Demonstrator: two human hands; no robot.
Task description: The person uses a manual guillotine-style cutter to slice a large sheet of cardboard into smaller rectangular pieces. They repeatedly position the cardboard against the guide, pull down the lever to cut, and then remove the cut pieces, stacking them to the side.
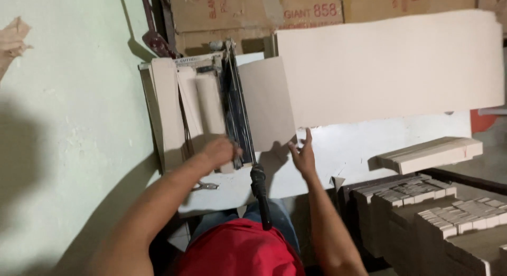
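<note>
Evidently partway through a run of cutting — a tall stack of cut strips [428, 154] lies on the white table [369, 144], and more bundles [449, 212] fill the lower right. A big cardboard sheet [385, 65] is laid across the paper cutter [232, 107], uncut part reaching far right. Right hand [303, 154] has its fingers spread loose at the sheet's near edge, just touching it. Left hand [219, 152] rests curled on pieces left of the blade; whether it grips them, cannot tell. Cutter handle [260, 194] is untouched — the cut line under the blade is hidden, the box stacks behind cropped.
</note>
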